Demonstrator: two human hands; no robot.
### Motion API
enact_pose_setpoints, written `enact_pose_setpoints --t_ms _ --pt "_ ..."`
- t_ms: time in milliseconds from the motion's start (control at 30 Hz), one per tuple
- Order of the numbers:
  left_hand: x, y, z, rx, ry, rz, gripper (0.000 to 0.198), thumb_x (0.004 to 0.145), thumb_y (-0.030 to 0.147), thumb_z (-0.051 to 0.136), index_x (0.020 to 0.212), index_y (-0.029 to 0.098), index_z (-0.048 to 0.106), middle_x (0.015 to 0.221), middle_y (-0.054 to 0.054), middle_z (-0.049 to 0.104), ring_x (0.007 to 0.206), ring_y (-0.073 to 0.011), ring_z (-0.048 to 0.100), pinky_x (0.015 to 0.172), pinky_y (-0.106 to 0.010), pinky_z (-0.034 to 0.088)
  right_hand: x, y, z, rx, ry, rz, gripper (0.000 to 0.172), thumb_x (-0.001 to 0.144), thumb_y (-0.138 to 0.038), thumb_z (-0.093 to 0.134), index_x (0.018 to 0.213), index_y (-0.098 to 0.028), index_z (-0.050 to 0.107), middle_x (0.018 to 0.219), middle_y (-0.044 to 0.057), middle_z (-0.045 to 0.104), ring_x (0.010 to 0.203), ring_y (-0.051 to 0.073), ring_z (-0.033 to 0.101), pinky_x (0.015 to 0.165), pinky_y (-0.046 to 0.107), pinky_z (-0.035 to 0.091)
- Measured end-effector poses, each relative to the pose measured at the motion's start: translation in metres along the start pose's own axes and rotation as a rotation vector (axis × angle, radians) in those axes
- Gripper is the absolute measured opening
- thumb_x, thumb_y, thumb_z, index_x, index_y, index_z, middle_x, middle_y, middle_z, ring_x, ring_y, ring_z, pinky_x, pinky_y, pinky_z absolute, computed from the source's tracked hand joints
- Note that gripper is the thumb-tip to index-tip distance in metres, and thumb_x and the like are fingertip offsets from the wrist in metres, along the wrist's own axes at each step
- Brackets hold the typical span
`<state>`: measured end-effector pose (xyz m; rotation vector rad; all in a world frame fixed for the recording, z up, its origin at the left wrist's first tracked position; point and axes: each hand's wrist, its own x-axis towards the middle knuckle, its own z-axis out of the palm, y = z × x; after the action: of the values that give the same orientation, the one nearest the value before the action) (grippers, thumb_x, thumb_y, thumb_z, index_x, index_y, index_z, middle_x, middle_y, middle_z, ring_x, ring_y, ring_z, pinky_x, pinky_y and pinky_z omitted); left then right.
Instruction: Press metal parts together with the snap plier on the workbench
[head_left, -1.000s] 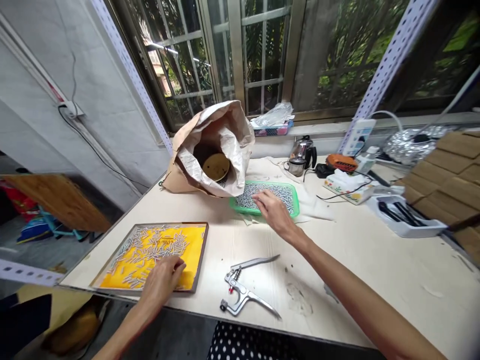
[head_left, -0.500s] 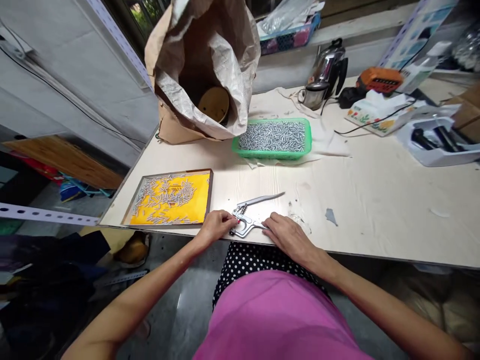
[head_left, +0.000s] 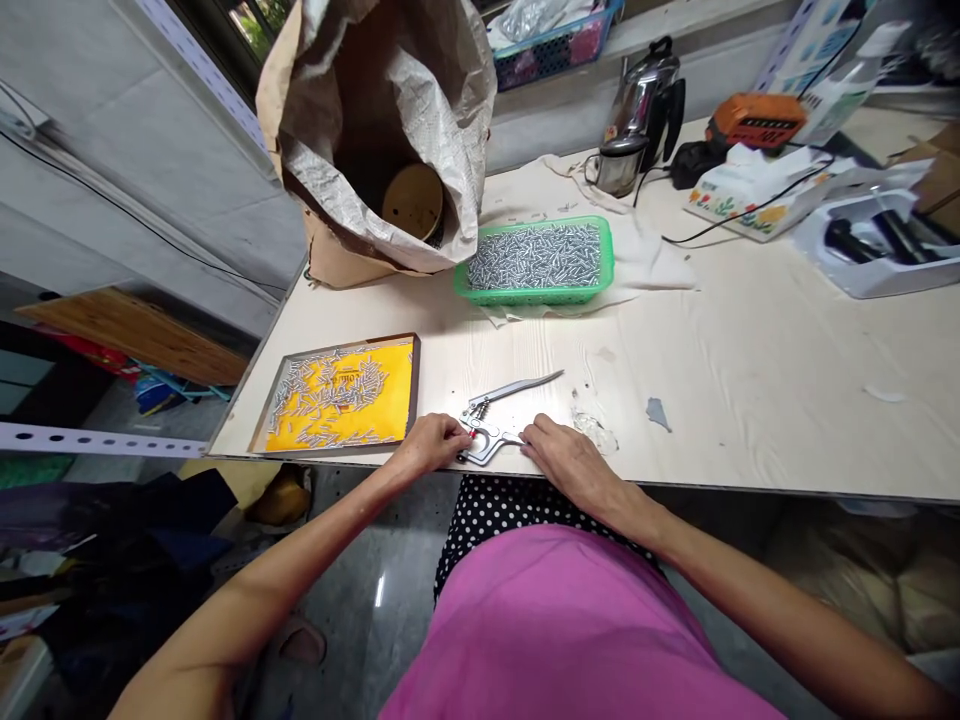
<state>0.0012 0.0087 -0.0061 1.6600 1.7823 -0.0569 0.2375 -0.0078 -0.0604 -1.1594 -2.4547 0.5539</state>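
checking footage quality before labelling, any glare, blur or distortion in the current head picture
Head view: a bright reflection streaks the floor, and the metal kettle shows highlights; the left arm looks stretched toward the lower corner; the pliers look fairly sharp.

Metal kettle [head_left: 639,98] sits nr mug [head_left: 619,170], w/ orange device [head_left: 754,122] behind floral tissue box [head_left: 724,203].

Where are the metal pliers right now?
In the head view, the metal pliers are at the near edge of the table, between the left hand and right hand, right of the yellow-bottomed tray.
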Motion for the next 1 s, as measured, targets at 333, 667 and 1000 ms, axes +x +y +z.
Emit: enact_pose_setpoints --t_ms 333,667,1000 --pt "0.005 -0.007 -0.002 -0.098 -0.134 -0.056 0.031 0.077 0.041 0.061 0.077 0.012 0.073 0.051 0.003 0.055 0.049 -0.0099 0.045 0.051 -0.022 0.031 0.0 -0.002 0.005 -0.057 0.018 -0.005 0.017 0.097 -0.014 0.044 0.088 -0.016 0.058 0.087 0.005 0.058 0.07 0.015 0.053 0.062 0.028 0.038" --pt "0.005 -0.016 0.001 -0.333 -0.262 -0.105 0.037 0.064 0.05 0.071 0.066 0.014 0.065 0.051 0.003 0.052 0.048 -0.0098 0.046 0.049 -0.022 0.038 0.013 0.016 -0.023 -0.212 -0.03 -0.003 0.073 0.078 -0.058 0.069 0.134 -0.016 0.047 0.147 0.021 0.04 0.133 0.038 0.036 0.102 0.052 0.036" --pt "0.002 -0.014 0.003 -0.333 -0.249 -0.108 0.04 0.061 0.053 0.07 0.06 0.015 0.06 0.05 0.004 0.049 0.048 -0.0095 0.043 0.048 -0.022 0.039 0.041 0.018 -0.04 -0.274 -0.23 -0.026 0.086 0.072 -0.058 0.069 0.138 -0.009 0.044 0.127 0.019 0.056 0.116 0.036 0.048 0.102 0.056 0.03"
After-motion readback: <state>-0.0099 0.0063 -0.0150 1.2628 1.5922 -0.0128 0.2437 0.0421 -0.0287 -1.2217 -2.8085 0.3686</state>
